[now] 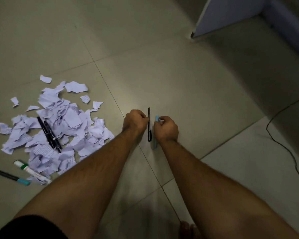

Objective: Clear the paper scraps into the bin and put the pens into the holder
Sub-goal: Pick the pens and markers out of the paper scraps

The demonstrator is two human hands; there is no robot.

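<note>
Six pens, one heap of paper scraps, two hands

Two hands are in view: the left hand (135,120) holds one black pen (149,125), the right hand (167,128) one light blue pen (156,133). Two black pens (49,134) lie side by side on the one heap of paper scraps (59,128), too many pieces to count. Beside the heap lie one green-and-white marker (30,170) and one black pen with a teal cap (9,176). One black cable (283,144) crosses the floor.

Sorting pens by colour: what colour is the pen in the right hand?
Light blue, held in the right hand; seen in the head view.
</note>
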